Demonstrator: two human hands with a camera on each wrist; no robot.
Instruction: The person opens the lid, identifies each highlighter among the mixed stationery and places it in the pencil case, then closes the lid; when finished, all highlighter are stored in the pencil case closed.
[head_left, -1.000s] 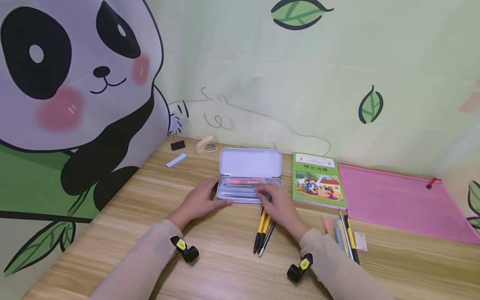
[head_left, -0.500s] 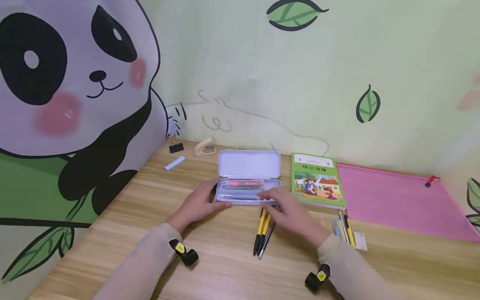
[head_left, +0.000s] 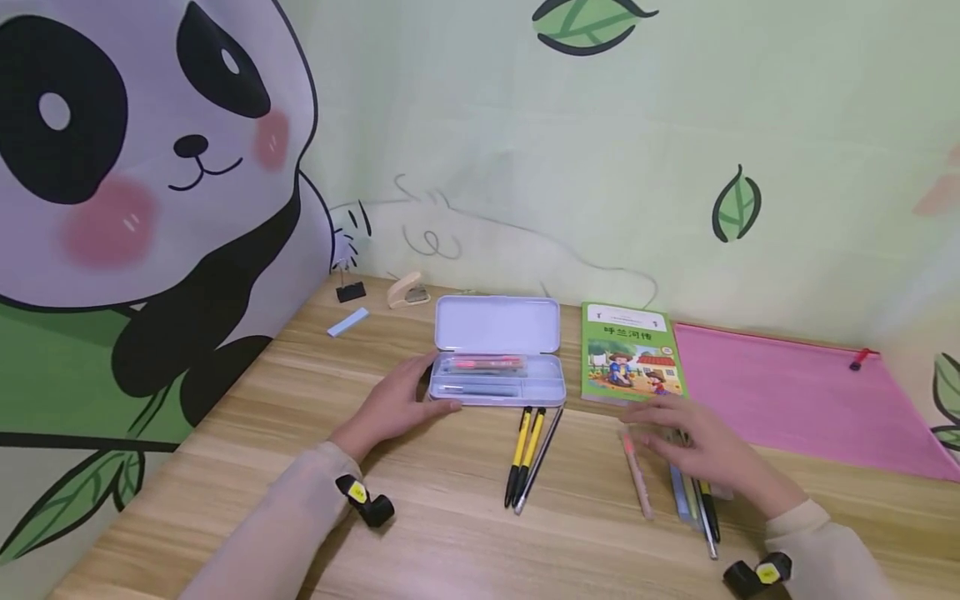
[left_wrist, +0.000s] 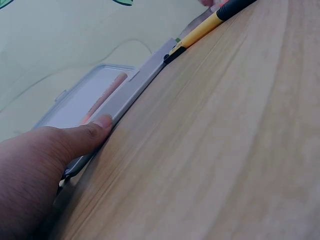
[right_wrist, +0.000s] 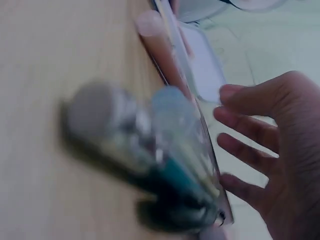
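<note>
Head view puts my left hand (head_left: 393, 407) at the case (head_left: 543, 392), thumb straight along its front edge and fingers reaching to its left end, spread wide around the corner. The lid (head_left: 498, 323) is tipped back. Pens lie in the back compartment, and one blue pen (head_left: 480, 390) in the front. My right hand (head_left: 701, 437) is well apart from the case, fingers loosely bent and wide, gripping nothing, above a silver pen (head_left: 709, 529) and others. Whether it touches the pink pen (head_left: 637, 479) I cannot tell. Two yellow pens (head_left: 519, 458) lie just before the case.
</note>
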